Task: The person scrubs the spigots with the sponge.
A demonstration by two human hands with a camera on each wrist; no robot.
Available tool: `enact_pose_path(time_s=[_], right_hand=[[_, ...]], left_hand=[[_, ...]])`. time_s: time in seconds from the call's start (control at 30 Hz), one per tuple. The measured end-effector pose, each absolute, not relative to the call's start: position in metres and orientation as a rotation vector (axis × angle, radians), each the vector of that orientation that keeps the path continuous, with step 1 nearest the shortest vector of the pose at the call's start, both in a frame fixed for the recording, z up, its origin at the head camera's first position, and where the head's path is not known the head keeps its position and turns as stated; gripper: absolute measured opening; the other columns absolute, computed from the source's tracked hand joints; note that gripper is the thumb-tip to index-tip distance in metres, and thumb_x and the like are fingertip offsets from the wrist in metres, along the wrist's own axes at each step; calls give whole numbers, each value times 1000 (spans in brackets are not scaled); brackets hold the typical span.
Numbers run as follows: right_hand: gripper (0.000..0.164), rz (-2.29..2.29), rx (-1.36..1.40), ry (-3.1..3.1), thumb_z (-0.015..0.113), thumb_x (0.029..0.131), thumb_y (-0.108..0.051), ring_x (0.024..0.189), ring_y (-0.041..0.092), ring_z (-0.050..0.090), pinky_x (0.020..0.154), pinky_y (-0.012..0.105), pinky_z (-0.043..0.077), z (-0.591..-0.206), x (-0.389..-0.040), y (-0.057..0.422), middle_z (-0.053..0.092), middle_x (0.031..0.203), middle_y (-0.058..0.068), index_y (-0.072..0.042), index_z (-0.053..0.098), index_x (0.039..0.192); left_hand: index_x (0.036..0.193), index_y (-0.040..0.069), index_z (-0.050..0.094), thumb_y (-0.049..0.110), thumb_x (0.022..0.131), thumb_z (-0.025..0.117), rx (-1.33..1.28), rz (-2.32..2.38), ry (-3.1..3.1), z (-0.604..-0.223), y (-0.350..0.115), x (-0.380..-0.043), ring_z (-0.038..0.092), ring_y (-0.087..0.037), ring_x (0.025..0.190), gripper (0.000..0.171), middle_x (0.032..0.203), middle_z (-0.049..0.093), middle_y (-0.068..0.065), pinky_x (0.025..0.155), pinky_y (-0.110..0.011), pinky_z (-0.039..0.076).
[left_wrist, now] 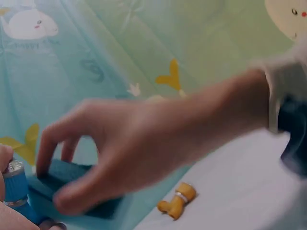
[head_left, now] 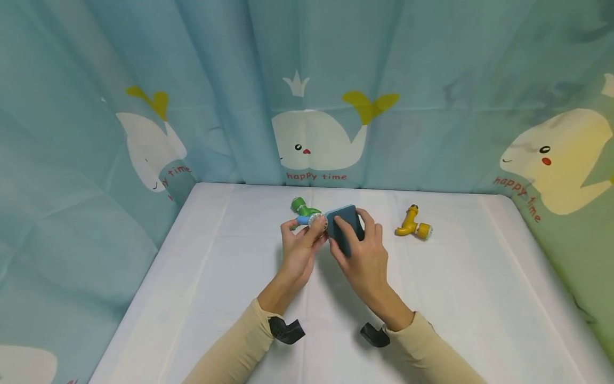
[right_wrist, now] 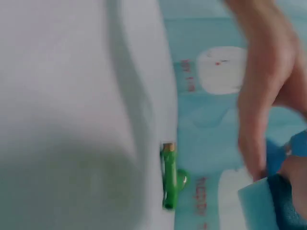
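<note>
In the head view my left hand (head_left: 296,256) grips a blue tap (head_left: 303,220) with a clear-rimmed knob, the thumb lying over the knob. The tap's blue body shows upright in the left wrist view. My right hand (head_left: 366,261) holds a flat blue sponge (head_left: 351,214), dark teal on one face and lighter at the edge. Fingers and thumb clasp the sponge from either side, close beside the tap's knob. Whether sponge and tap touch is hard to tell. The right hand looks blurred in the left wrist view.
Just behind the left hand a green tap (head_left: 298,204) lies on the white table (head_left: 230,298), partly hidden. A yellow tap (head_left: 410,224) lies to the right of the right hand. Blue-green curtains (head_left: 230,80) with whale prints border the table at the back and sides.
</note>
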State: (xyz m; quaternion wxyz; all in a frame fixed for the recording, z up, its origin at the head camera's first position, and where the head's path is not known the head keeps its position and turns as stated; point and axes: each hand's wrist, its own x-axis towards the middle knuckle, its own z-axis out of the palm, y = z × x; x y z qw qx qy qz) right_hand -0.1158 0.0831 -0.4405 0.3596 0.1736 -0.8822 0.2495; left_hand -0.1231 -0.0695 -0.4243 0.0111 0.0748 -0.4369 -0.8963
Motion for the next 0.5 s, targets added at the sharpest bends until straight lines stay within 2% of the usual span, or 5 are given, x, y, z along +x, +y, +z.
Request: enact_pose_path(time_s=[0.1,0.17,0.33,0.4,0.5], right_hand=[[43,701,403,-2268,80,89,-23,95,40,52,59,54,59,-443,-122,89,49,143,22,-17,67,130],[44,851,356,-2244,81,88,-18,102,41,54,66,58,60,-442,-127,97,49,144,22,-14,66,130],[55,1465,383,-2234,75,93,-7,101,33,60,75,38,60,-430,-126,102,47,147,20,-7,55,144],[57,1635,376,-2267,71,97,-7,95,28,61,75,26,58,-429,-126,104,47,150,14,-11,49,149],[57,1730,355,-2265,70,99,-9,95,26,63,78,20,57,-438,-129,112,48,151,8,-17,48,151]], left_hand=[[126,5,21,6,94,73,227,-2811,-1329,-424,-71,-122,68,-29,110,62,130,55,-31,100,-41,54],[124,4,20,4,95,72,211,-2821,-1294,-426,-74,-121,67,-34,115,60,132,54,-32,101,-42,54],[131,2,19,2,95,70,90,-2849,-1266,-428,-80,-121,63,-42,121,62,136,50,-32,100,-44,54],[132,3,20,3,94,71,29,-2861,-1259,-427,-81,-121,64,-43,120,64,135,49,-33,101,-45,54],[129,5,24,1,91,73,-11,-2865,-1242,-425,-83,-121,68,-38,114,63,131,49,-31,100,-45,54]])
